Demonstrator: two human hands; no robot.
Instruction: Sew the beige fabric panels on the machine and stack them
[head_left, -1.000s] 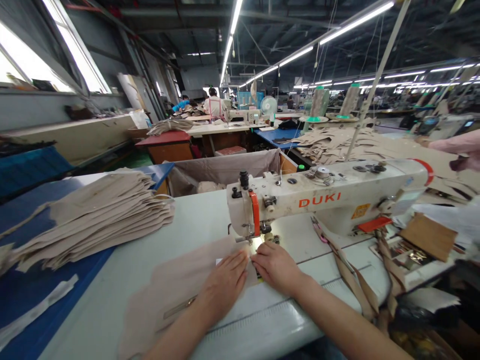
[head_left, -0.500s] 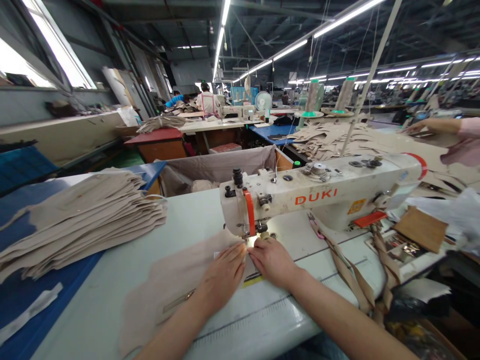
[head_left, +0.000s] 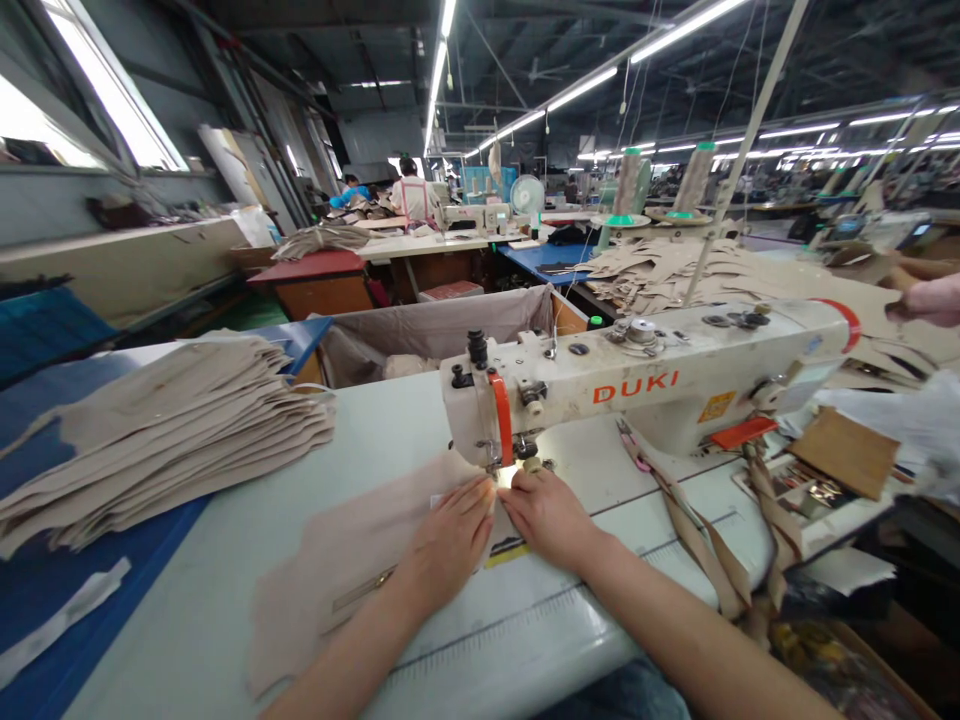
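Sewing machine: landmark. Table: open room left of the machine, reaching to the fabric stack; rounded front edge on the machine's near side. Fabric panel: flat, left of the machine's needle end and reaching it. Left hand: fingers extended, close together, laid on the panel. Right hand: fingers curled beside the needle end; whether they pinched fabric could not be told.
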